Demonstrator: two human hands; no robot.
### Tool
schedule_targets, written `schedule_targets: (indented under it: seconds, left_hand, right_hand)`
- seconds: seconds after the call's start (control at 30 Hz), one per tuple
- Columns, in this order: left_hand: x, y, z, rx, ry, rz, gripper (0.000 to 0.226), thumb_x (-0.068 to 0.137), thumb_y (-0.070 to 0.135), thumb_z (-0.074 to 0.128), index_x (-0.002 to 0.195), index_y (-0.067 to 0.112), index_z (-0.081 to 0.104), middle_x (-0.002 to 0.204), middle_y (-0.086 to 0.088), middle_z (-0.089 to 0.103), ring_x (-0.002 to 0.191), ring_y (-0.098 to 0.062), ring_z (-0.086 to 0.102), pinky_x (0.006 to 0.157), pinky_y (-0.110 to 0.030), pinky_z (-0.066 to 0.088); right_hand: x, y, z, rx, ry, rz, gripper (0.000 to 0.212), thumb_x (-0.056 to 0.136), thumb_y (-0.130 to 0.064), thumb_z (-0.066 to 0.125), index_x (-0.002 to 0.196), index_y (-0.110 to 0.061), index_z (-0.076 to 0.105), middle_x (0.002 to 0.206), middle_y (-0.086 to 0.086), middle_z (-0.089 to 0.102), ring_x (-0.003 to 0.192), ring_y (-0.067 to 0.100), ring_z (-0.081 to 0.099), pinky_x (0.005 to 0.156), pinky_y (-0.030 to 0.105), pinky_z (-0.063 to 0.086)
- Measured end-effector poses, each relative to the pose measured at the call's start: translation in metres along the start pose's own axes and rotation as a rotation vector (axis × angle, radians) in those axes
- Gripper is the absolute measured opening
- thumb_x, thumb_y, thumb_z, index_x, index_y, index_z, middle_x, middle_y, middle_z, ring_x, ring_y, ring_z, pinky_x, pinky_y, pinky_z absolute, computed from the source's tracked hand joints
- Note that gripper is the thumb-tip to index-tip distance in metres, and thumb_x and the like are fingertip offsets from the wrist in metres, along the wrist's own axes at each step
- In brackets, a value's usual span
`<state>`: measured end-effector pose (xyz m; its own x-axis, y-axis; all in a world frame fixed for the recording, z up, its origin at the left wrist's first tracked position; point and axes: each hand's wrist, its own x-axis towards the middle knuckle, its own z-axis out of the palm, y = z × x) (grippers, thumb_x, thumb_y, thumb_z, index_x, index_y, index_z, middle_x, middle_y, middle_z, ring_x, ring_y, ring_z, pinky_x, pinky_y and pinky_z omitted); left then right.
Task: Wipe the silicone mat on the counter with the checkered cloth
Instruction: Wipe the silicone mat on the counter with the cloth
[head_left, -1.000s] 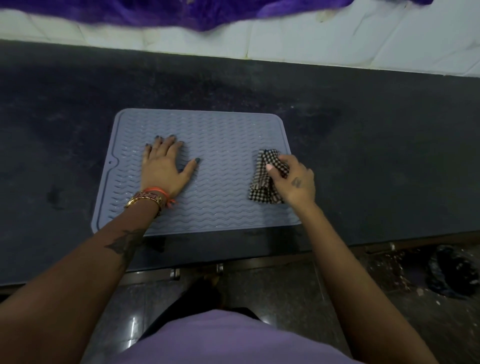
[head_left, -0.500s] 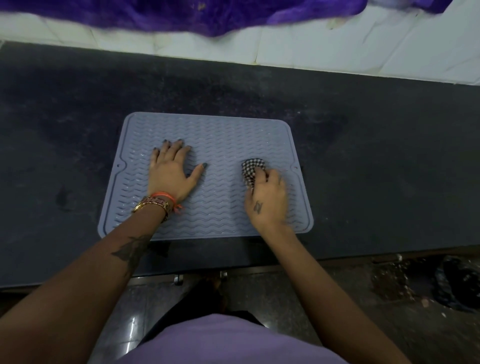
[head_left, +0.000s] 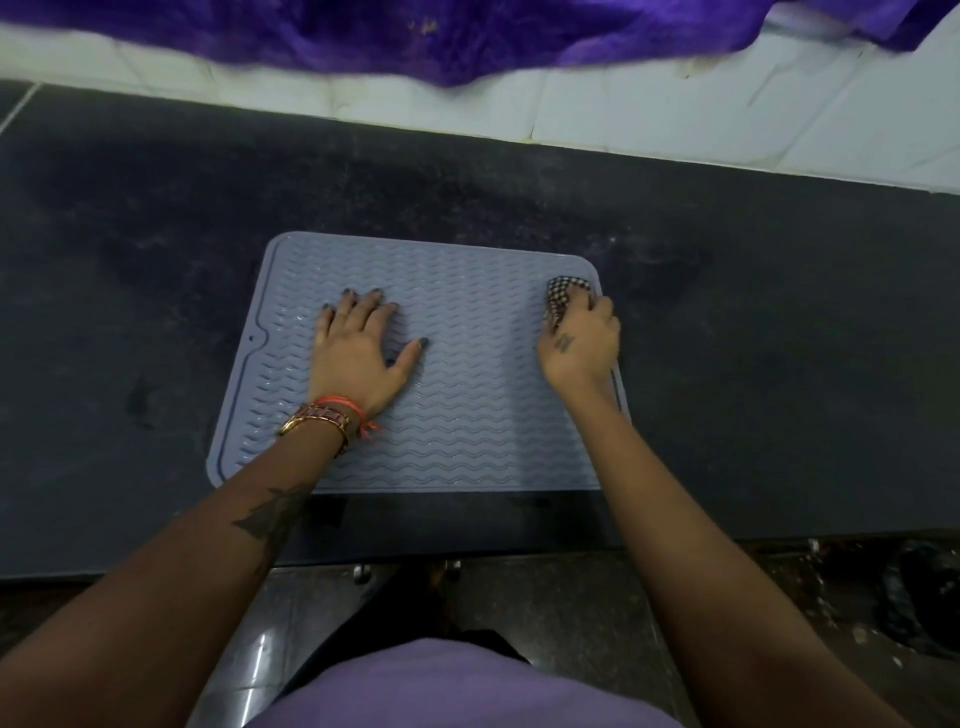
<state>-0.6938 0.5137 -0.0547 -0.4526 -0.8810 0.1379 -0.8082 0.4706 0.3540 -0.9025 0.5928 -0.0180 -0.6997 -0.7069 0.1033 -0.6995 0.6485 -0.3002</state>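
A blue-grey silicone mat with a wavy ribbed surface lies flat on the dark counter. My left hand presses flat on the mat's left half, fingers spread, with bracelets on the wrist. My right hand is near the mat's far right corner and grips the bunched black-and-white checkered cloth. The cloth pokes out beyond the fingers and rests on the mat. Most of the cloth is hidden under the hand.
A white tiled wall rises behind the counter, and a purple fabric hangs over its top. The counter's front edge runs just below the mat. Dark floor and a dark object lie at the lower right.
My right hand slid the cloth left toward the mat's middle, then up and right to the far right corner. The left hand stayed pressed in place.
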Motion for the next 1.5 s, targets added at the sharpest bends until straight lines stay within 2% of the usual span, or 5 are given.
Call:
schedule_targets:
  seconds: [0.2,0.5,0.63,0.87,1.5]
  left_hand:
    - [0.0,-0.001,-0.001,-0.015,0.001,-0.004,0.071,0.082,0.062,0.033,0.136,0.017,0.043,0.15,-0.005,0.035,0.143,-0.027,0.02,0.119,-0.043,0.006]
    - [0.001,-0.001,0.001,-0.001,0.003,-0.007,0.072,0.082,0.062,0.031,0.137,0.018,0.042,0.15,-0.004,0.035,0.143,-0.026,0.02,0.119,-0.043,0.006]
    - [0.0,-0.002,0.001,-0.016,0.015,0.004,0.071,0.082,0.061,0.033,0.136,0.017,0.043,0.15,-0.005,0.036,0.142,-0.026,0.021,0.119,-0.043,0.007]
    - [0.001,-0.002,0.002,-0.025,0.009,0.004,0.071,0.082,0.061,0.033,0.137,0.017,0.042,0.15,-0.004,0.035,0.142,-0.026,0.021,0.119,-0.042,0.005]
    - [0.013,-0.076,-0.057,-0.294,0.092,-0.009,0.045,0.083,-0.004,0.05,0.127,0.006,0.054,0.141,-0.017,0.046,0.135,-0.036,0.034,0.118,-0.045,0.016]
  right_hand:
    - [0.031,0.009,-0.016,0.541,-0.078,0.02,0.038,0.081,-0.024,0.067,0.119,-0.018,0.062,0.12,0.006,0.064,0.107,0.022,0.061,0.09,0.023,0.045]
    - [0.036,-0.027,0.005,0.186,-0.095,-0.032,0.044,0.085,-0.021,0.06,0.127,-0.009,0.049,0.127,0.018,0.052,0.112,0.034,0.054,0.092,0.036,0.046]
    - [0.056,-0.023,-0.01,0.581,-0.139,0.089,0.037,0.079,-0.023,0.07,0.115,-0.019,0.063,0.116,0.004,0.066,0.099,0.016,0.061,0.079,0.005,0.044]
    - [0.054,-0.002,-0.007,0.07,-0.032,0.112,0.047,0.084,-0.017,0.058,0.128,-0.009,0.045,0.13,0.02,0.047,0.113,0.039,0.051,0.094,0.037,0.042]
    - [0.02,-0.065,0.006,0.481,-0.143,0.001,0.04,0.08,-0.019,0.069,0.118,-0.013,0.06,0.12,0.011,0.063,0.11,0.026,0.058,0.096,0.032,0.045]
